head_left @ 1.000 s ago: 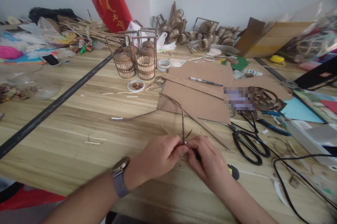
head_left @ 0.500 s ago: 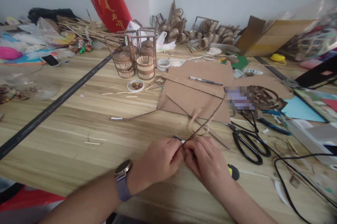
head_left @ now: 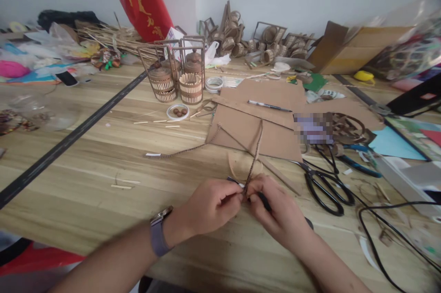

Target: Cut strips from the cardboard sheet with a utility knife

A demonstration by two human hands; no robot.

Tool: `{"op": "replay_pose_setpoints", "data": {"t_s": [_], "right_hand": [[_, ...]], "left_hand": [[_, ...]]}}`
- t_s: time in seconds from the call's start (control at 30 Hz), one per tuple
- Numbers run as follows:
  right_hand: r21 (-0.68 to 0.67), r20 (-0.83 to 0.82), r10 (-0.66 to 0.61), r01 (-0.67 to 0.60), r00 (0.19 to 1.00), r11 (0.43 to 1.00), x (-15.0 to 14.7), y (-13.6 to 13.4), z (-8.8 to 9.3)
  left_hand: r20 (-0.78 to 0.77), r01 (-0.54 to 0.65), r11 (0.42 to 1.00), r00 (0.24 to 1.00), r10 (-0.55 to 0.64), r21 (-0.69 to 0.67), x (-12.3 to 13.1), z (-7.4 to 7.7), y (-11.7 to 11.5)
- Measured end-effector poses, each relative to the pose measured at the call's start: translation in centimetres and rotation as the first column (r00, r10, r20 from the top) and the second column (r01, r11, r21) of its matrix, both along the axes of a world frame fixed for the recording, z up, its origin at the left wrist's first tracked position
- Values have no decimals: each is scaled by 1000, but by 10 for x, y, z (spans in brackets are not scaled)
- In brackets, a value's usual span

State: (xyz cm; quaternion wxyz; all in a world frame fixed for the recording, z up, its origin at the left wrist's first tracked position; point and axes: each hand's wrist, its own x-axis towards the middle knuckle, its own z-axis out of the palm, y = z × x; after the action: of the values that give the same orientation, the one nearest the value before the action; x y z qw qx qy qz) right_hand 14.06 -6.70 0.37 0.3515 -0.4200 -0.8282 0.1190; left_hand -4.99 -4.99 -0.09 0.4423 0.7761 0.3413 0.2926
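My left hand (head_left: pixel 213 203) and my right hand (head_left: pixel 279 212) meet over the near part of the table. Between their pinched fingertips is the lower end of a thin brown braided strip (head_left: pixel 255 155). Its free length rises away from me, across the cardboard. A pale thin strip (head_left: pixel 231 164) curls just beyond the fingers. Some dark object shows partly beneath my right hand, mostly hidden. Farther left lies another braided strip (head_left: pixel 189 149), its end tagged with white tape (head_left: pixel 153 155).
Black-handled scissors (head_left: pixel 324 187) and a black cable (head_left: pixel 361 219) lie to the right. Ahead are brown cardboard (head_left: pixel 237 127) with a pen (head_left: pixel 268 106), small slatted baskets in frames (head_left: pixel 190 88) and a lid holding brown beads (head_left: pixel 177 117). A cardboard box (head_left: pixel 365 49) stands at the back right.
The braided strip's free end has swung left and now stands more upright. The pale curl has shifted left. My right hand has turned slightly, with both hands still pinching together.
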Motion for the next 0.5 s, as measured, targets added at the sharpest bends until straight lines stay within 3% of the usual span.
{"op": "replay_pose_setpoints", "data": {"t_s": [0.13,0.33,0.5], "right_hand": [[-125,-89,14,-25,996,992,2,0,3],[-183,-251,22,-70,968,981,5,2,2],[9,-196,-37,39,980,999,5,2,0]], "left_hand": [[38,39,991,999,-34,-130,-1,3,1],[114,70,949,993,-36,-309,-2,6,-1],[142,31,949,990,14,-313,-1,4,0]]}}
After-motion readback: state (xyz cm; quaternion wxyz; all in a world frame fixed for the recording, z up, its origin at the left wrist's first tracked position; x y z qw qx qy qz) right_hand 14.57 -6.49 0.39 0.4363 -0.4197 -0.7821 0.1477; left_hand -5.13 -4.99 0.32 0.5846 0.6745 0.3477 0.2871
